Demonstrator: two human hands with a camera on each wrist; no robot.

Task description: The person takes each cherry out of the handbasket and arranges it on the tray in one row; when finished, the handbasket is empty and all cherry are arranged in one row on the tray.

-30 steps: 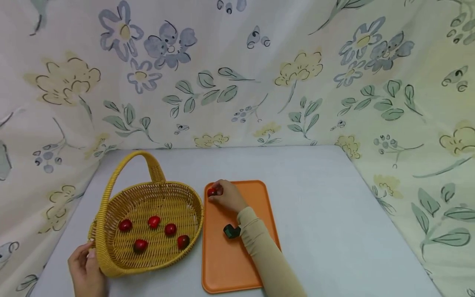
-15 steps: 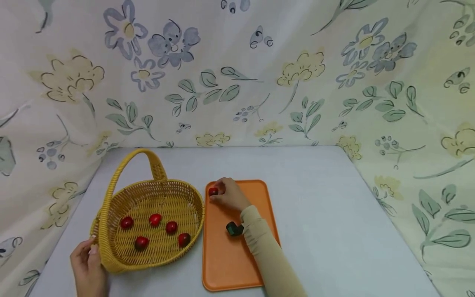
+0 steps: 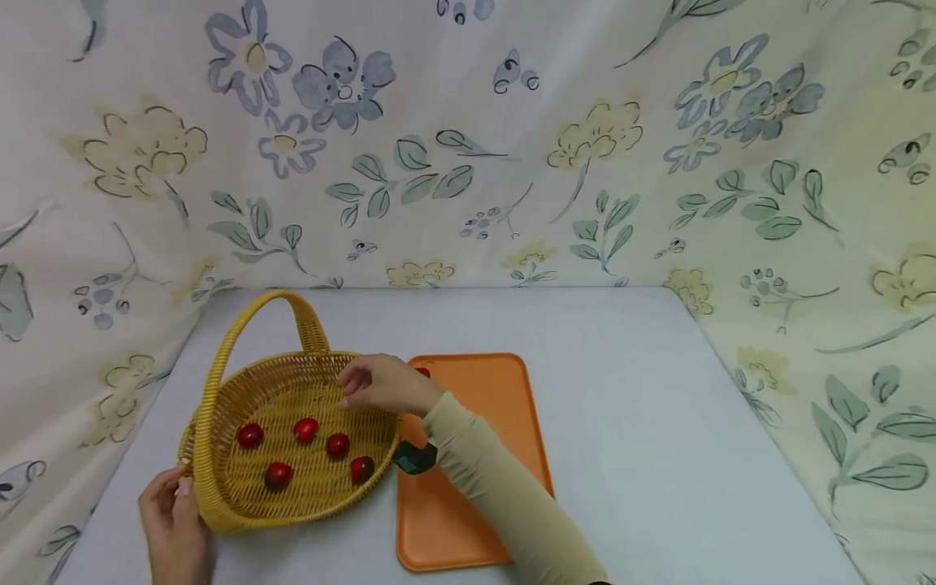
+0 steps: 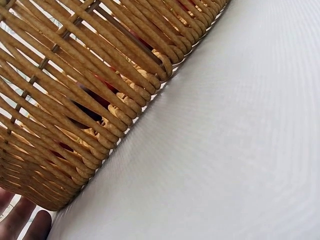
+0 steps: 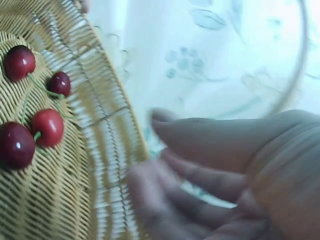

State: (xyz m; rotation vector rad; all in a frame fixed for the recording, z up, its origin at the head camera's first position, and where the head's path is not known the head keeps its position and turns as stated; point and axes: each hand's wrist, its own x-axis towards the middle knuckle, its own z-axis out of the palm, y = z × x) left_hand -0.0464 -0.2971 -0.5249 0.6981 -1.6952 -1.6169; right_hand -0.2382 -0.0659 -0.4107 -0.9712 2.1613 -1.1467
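Right hand hung over the basket, a red fruit lay on the tray

A person's right hand (image 3: 387,383) was above the far right part of an oval, yellow-brown woven basket (image 3: 234,508), its fingers loosely bent. The right wrist view, though blurred, showed the thumb and fingertips apart with nothing between them.

The left hand (image 3: 171,512) held the near left side of the basket, fingers and thumb curled at its edge beside the foot of the tall, arched woven handle (image 3: 212,390). In the left wrist view only its fingertips showed, close to the basket's wall.

Five round, glossy red cherries (image 3: 279,476) lay spread on the basket's floor, well apart from the right hand's fingers. The right wrist view showed four of them, with thin green stems (image 5: 45,90).

Just right of the basket stood a rectangular orange tray (image 3: 453,532) with a raised rim. A small red fruit (image 3: 423,371) lay in its far left corner, partly covered by the right hand. A beige sleeve (image 3: 504,479) crossed the tray, with a dark green and black object (image 3: 414,457) at the wrist.

Basket and tray stood on a white table (image 3: 621,422), with a pale, flower-printed cloth (image 3: 475,106) behind.
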